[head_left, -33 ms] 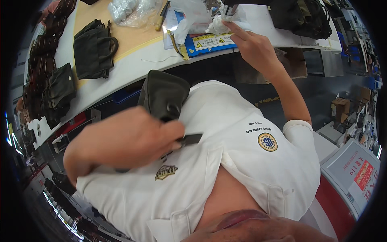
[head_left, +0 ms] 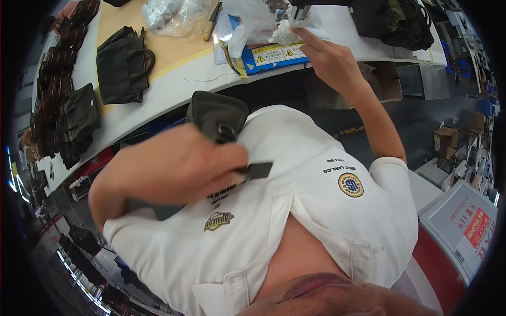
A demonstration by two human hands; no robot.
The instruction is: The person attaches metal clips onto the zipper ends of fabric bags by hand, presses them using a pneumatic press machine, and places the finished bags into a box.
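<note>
My left hand (head_left: pixel 174 166), blurred, is closed in front of my chest. Out of its fingers sticks a flat dark strap end (head_left: pixel 260 170). Behind the hand, at the table's near edge, is a dark green bag (head_left: pixel 213 110) with a ring on its side; the hand partly covers it. My right hand (head_left: pixel 334 63) reaches over the far table edge with its index and middle fingers stretched out. The index fingertip touches a crumpled white wad (head_left: pixel 287 34) below a dark metal machine part (head_left: pixel 300 11). Its thumb is hidden.
A dark handbag (head_left: pixel 124 73) lies on the table (head_left: pixel 158 113) at left, beside a row of dark bags (head_left: pixel 55 79). More bags (head_left: pixel 392 23) are at far right. Clear plastic bags (head_left: pixel 176 16), a yellow-handled tool (head_left: pixel 212 23) and a blue panel (head_left: pixel 274 66) lie between.
My left hand has moved slightly up and to the right with the strap end. My right hand stays in place.
</note>
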